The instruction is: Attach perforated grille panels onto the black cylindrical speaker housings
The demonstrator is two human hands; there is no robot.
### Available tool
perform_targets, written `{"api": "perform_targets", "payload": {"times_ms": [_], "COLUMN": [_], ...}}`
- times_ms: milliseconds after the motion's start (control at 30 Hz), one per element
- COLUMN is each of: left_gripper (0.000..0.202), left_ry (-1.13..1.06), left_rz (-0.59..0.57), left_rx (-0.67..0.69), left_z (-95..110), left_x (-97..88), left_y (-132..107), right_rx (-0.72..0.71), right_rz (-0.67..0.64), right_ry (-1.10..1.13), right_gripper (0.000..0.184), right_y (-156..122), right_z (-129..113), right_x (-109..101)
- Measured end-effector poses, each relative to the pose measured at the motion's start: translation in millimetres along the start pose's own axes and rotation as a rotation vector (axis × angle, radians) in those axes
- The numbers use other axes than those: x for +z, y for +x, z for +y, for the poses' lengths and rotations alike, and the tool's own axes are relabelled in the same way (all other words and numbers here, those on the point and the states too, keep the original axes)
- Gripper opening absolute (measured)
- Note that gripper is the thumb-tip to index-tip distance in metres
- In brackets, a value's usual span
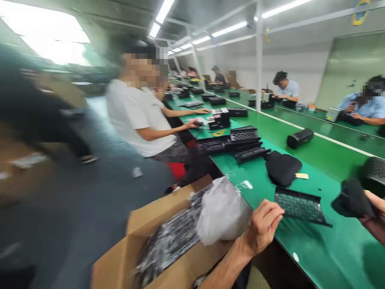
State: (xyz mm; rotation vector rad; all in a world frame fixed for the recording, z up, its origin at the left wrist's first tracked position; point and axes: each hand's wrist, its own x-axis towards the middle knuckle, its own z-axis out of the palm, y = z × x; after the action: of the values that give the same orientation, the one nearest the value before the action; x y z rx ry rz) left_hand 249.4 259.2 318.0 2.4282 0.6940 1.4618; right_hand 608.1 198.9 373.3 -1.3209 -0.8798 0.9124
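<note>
My left hand (264, 225) pinches the left end of a black curved grille panel (300, 205), holding it just over the green table top. At the right edge my right hand (375, 212), partly out of frame, grips a bunched black cloth (351, 199). Another dark fabric piece (282, 166) lies flat beyond the panel, with a small cream-coloured strip (302, 176) beside it. More black grille panels (245, 138) are piled farther along the table edge.
An open cardboard box (156, 208) with plastic-wrapped dark parts and a white plastic bag (222, 208) stands left of the table. A green conveyor (270, 124) carries black cylindrical units (300, 138). A co-worker in a white shirt (135, 116) sits farther along; others work across.
</note>
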Motion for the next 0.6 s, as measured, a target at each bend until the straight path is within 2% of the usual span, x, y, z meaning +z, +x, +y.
{"api": "perform_targets", "payload": {"times_ms": [100,167,233,300,367,433,500,533,600], "left_gripper": [0.026,0.024,0.034,0.051,0.064,0.064,0.048,0.04,0.027], "left_ry": [-0.125,-0.219,-0.334,-0.511,-0.74,-0.912,-0.934,-0.894,-0.76], "left_rz": [-0.075,-0.118,-0.122,-0.106,-0.18,-0.3,-0.331,-0.321,-0.347], "left_rx": [0.066,0.021,-0.178,-0.493,-0.771,-0.916,-0.94,-0.919,-0.827], "left_z": [34,47,55,59,61,62,64,66,71], "left_x": [30.4,36.2,33.9,30.3,30.4,33.6,36.4,36.7,35.2], "left_y": [-25,-30,-23,-6,15,35,53,60,74], "right_rx": [0.237,0.352,0.432,0.464,0.459,0.439,0.437,0.446,0.45], "right_rz": [-0.036,-0.125,-0.231,-0.335,-0.411,-0.468,-0.5,-0.502,-0.48], "right_ry": [0.248,0.351,0.413,0.448,0.478,0.512,0.533,0.54,0.532], "right_gripper": [0.039,0.037,0.033,0.034,0.038,0.031,0.024,0.027,0.048], "right_y": [-39,-57,-70,-79,-84,-85,-84,-83,-83], "right_z": [-23,-26,-22,-15,-7,1,6,8,11], "right_x": [18,31,41,48,52,53,51,49,47]}}
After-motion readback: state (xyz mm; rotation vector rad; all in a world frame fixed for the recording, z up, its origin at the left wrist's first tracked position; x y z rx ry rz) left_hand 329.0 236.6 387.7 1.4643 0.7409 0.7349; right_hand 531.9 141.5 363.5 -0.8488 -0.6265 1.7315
